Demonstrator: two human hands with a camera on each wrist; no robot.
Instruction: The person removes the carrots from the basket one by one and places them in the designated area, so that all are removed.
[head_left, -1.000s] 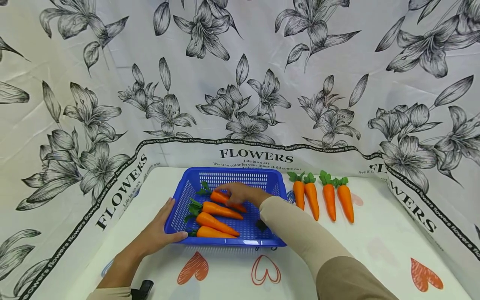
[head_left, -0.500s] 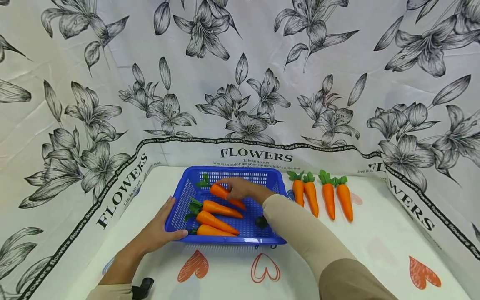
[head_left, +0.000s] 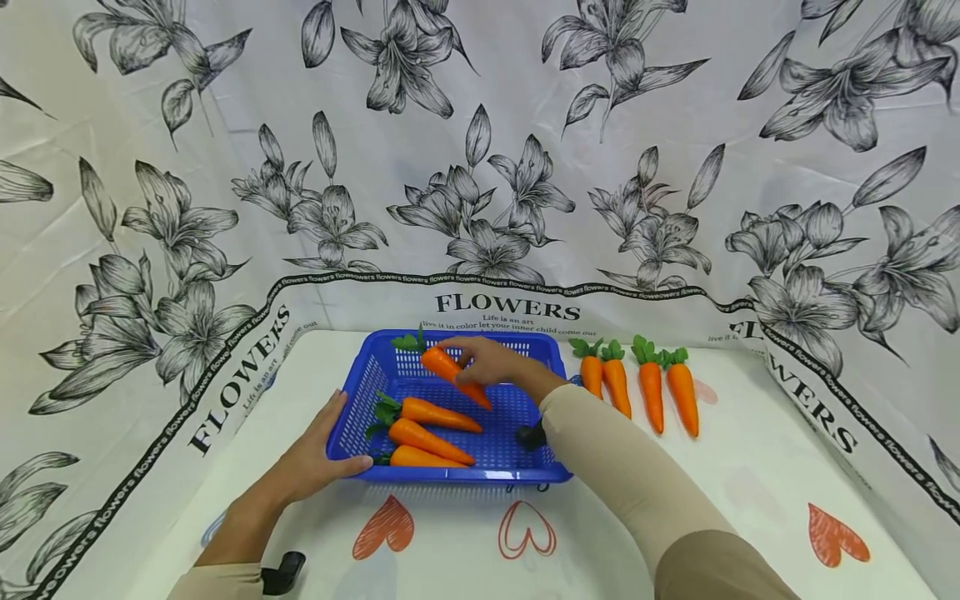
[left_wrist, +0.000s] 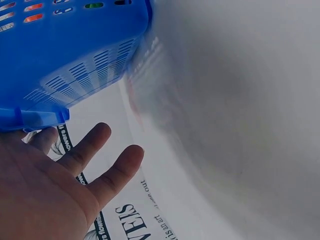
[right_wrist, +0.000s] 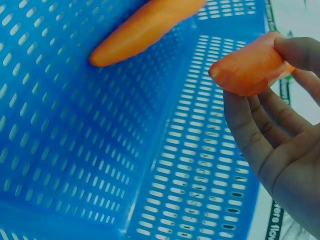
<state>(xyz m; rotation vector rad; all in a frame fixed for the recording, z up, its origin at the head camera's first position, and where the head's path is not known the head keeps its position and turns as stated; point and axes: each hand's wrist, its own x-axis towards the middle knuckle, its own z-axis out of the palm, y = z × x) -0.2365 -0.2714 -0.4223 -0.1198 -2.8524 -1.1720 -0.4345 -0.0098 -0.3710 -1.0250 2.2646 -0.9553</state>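
A blue perforated plastic basket [head_left: 480,475] stands on the table. In the head view my right hand [head_left: 497,360] pinches an orange carrot [head_left: 442,364] with green leaves, raised above the basket's floor near its back wall. The right wrist view shows the carrot's tip end [right_wrist: 250,67] between thumb and fingers. My left hand [head_left: 315,446] rests against the basket's left front corner, its thumb along the front rim. The left wrist view shows its fingers [left_wrist: 120,172] spread and straight. Inside lie three more carrots [head_left: 438,414], their leaves towards the left.
Several carrots [head_left: 651,396] lie in a row on the white table right of the basket, leaves towards the back. A white flower-printed cloth [head_left: 480,167] hangs behind. Red hearts [head_left: 384,527] are printed on the tabletop. A black wrist device [head_left: 283,573] sits by the left wrist.
My right hand has lifted the carrot from the basket floor, up towards the back rim. The left hand and the basket have stayed in place. The view has shifted slightly.
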